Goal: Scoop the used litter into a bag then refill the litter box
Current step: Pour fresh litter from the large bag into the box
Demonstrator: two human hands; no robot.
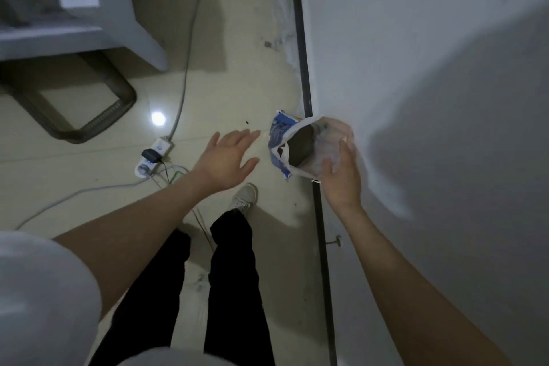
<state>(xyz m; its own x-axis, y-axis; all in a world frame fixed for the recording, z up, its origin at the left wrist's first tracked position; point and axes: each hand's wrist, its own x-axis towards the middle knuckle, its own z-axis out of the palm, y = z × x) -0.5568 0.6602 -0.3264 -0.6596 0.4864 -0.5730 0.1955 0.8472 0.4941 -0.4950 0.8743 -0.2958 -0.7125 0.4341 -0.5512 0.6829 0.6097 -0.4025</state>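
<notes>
An open blue and white litter bag point(297, 145) stands on the floor against the white wall, its dark inside showing. My right hand point(341, 166) is at the bag's right rim with fingers spread and blurred; I cannot tell whether it touches the bag. My left hand point(230, 157) hovers to the left of the bag, fingers straight and spread, holding nothing and apart from the bag. No litter box or scoop is in view.
A power strip point(153, 156) with a black plug and cables lies on the tiled floor to the left. A grey cabinet point(113, 9) and a dark frame point(89, 116) stand at upper left. The white wall point(430, 68) runs along the right. My legs and shoe point(245, 196) are below.
</notes>
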